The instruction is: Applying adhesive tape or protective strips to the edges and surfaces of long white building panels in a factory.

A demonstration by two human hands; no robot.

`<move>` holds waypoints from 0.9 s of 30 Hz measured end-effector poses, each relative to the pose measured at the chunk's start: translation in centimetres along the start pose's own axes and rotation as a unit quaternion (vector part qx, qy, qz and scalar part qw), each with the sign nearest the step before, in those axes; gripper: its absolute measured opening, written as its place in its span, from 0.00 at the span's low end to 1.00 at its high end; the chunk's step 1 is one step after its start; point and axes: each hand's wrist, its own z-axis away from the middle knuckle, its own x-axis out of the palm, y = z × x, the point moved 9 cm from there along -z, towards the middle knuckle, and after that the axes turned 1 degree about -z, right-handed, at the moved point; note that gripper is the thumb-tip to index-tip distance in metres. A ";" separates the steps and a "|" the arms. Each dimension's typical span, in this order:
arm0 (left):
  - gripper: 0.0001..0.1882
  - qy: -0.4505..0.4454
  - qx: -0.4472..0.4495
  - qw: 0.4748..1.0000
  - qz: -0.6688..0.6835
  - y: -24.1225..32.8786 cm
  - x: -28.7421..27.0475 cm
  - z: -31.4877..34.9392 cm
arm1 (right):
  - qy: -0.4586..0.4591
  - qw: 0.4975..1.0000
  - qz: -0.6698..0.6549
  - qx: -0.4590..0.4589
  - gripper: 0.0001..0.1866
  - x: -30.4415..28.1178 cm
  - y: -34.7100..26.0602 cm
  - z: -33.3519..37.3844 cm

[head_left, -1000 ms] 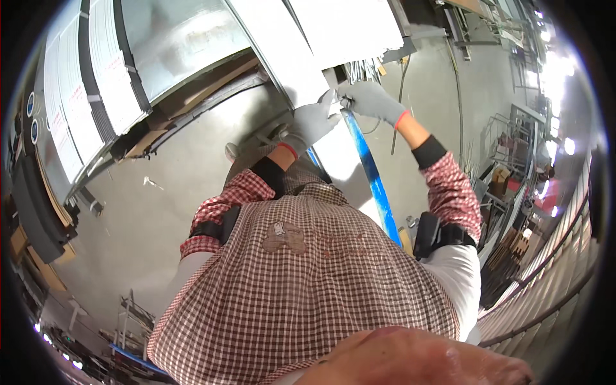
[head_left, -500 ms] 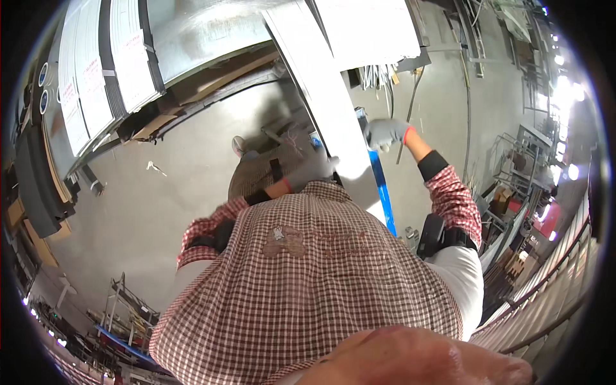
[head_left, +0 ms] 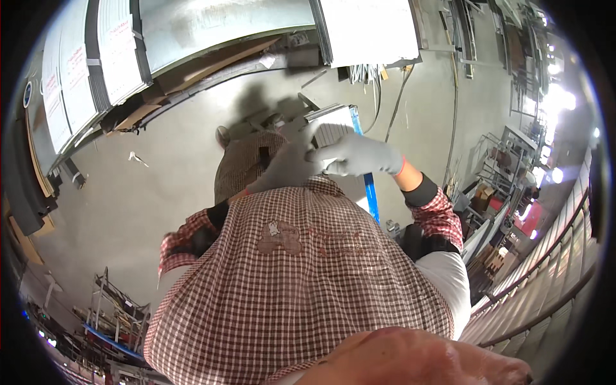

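My two hands, in grey gloves, are close together in front of my checked apron (head_left: pixel 301 256). My left hand (head_left: pixel 285 165) is smeared by motion, so its grip is unclear. From the right, my right hand (head_left: pixel 364 155) reaches toward it with its fingers stretched out and the thumb apart; I make out nothing held in it. Where the fingertips meet, I cannot tell whether they touch. Just beyond and partly under the hands lies a stack of narrow grey-white panels (head_left: pixel 333 120), with a blue strip (head_left: pixel 371 196) along its right side. My hands and apron hide its near part.
Strapped bundles of white panels (head_left: pixel 119 54) lie at the far left beside a large grey sheet (head_left: pixel 224 29). A white-topped stack (head_left: pixel 369 32) stands ahead, with thin strips (head_left: pixel 364 74) below its edge. Metal racks (head_left: pixel 507 151) line the right. A small white scrap (head_left: pixel 136 158) lies on the floor.
The long white panel stretching ahead from my hands has gone from that place, showing the narrow panels below. My right hand has moved left and nearer; my left hand has moved slightly left.
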 end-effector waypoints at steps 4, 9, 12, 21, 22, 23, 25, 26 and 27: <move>0.35 0.111 -0.040 0.988 -0.104 -8.7 -2.8 -2.6 | 0.134 0.962 0.011 0.239 0.13 -4.9 13.2 4.5; 0.29 0.259 0.109 0.913 -0.296 -11.3 -1.4 -11.4 | 0.244 0.946 0.201 0.076 0.12 -0.5 19.6 -1.7; 0.25 0.154 0.259 0.948 -0.106 -12.4 -0.8 -13.3 | 0.190 0.901 -0.383 0.080 0.14 2.4 23.1 -2.9; 0.15 -0.063 0.291 0.787 -0.540 -15.6 -0.2 -14.4 | 0.436 0.807 0.119 0.380 0.50 2.2 9.5 1.8; 0.17 -0.031 0.223 0.794 -0.565 -15.3 -2.1 -13.2 | 0.450 0.796 0.108 0.392 0.53 2.7 9.7 1.9; 0.17 -0.028 0.230 0.790 -0.568 -14.1 -2.8 -11.2 | 0.459 0.787 0.112 0.396 0.53 3.0 10.1 2.1; 0.17 -0.077 0.075 0.992 0.071 -14.5 -6.1 -7.5 | 0.453 0.782 0.133 0.407 0.50 2.4 9.2 2.0; 0.15 -0.052 0.218 0.972 -0.073 -12.4 -4.4 -7.8 | 0.458 0.781 0.131 0.404 0.50 2.0 9.6 1.7; 0.16 -0.049 0.347 0.928 -0.127 -4.6 -1.5 -5.6 | 0.483 0.765 0.151 0.398 0.48 2.5 9.7 2.1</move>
